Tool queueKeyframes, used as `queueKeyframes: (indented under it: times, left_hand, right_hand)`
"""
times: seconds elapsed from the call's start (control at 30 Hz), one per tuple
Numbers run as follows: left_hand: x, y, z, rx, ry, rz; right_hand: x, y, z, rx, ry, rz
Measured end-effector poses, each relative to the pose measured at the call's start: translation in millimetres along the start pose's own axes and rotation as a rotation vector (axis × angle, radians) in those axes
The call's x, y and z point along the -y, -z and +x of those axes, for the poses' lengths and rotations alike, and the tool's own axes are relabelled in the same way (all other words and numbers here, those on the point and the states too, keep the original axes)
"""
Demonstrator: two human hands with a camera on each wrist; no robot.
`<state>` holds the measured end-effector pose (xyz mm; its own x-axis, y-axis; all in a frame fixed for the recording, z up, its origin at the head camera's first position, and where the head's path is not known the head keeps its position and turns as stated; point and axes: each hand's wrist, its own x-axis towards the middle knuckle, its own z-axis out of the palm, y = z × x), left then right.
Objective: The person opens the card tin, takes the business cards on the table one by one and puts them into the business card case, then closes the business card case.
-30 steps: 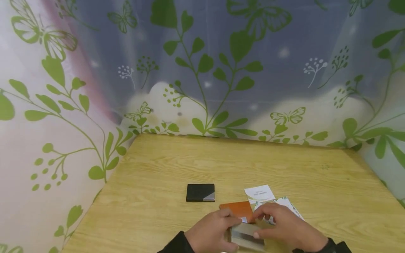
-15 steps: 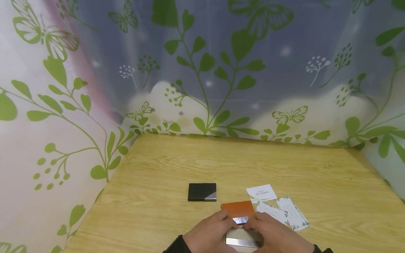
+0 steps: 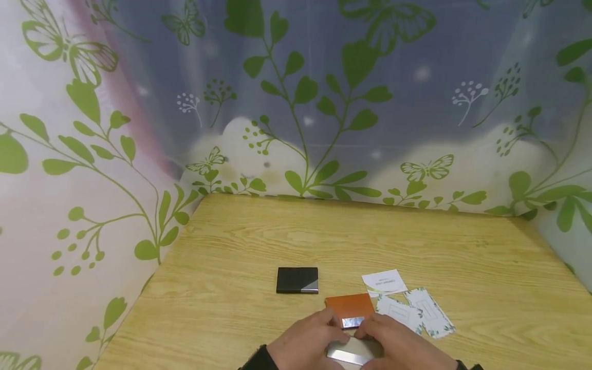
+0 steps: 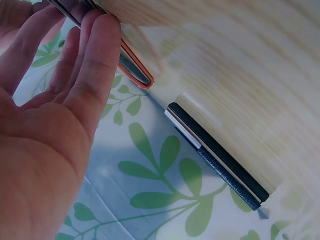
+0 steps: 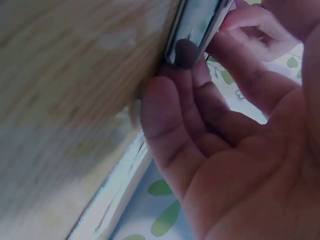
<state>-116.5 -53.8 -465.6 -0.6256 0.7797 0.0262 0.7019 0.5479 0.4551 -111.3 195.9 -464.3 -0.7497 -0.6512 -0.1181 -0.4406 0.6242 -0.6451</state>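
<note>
Both my hands pinch the orange card case (image 3: 350, 309) at bottom centre, left hand (image 3: 307, 343) and right hand (image 3: 400, 345) on its steel edges. The polished lid could slip and snap shut, scattering the business cards (image 3: 407, 306) beside it.

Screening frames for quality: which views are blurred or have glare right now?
Head view: sharp on the table and black case; bright reflection on the silver case between the left hand and right hand. Left wrist view: wood grain smeared, black case fairly crisp. Right wrist view: wood heavily blurred, the silver case mirrors a fingertip.
</note>
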Motion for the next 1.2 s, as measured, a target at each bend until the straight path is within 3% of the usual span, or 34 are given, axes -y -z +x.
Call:
queueKeyframes:
  times: [0.13, 0.33, 0.53, 0.73, 0.93, 1.2]
  left_hand:
    - [-0.8, 0.3, -0.2, -0.002, 0.011, 0.015]
    - [-1.8, -1.6, -1.8, 0.003, 0.062, -0.031]
    - [-1.8, -1.5, -1.2, 0.012, 0.087, -0.076]
    - [-0.7, -0.8, 1.5, 0.024, 0.076, -0.066]
    - [-0.1, -0.5, 2.8, 0.038, 0.070, -0.069]
    - [-1.2, 0.5, 2.3, 0.037, 0.077, -0.034]
  right_hand:
    - [2, 2, 0, 0.021, -0.003, 0.036]
    - [9, 6, 2, 0.038, -0.026, -0.083]
    - [17, 6, 3, 0.038, -0.059, -0.130]
    - [28, -5, 1, -0.025, 0.016, -0.282]
    - [31, -12, -2, -0.038, 0.073, -0.297]
    - [43, -16, 1, 0.055, -0.056, -0.318]
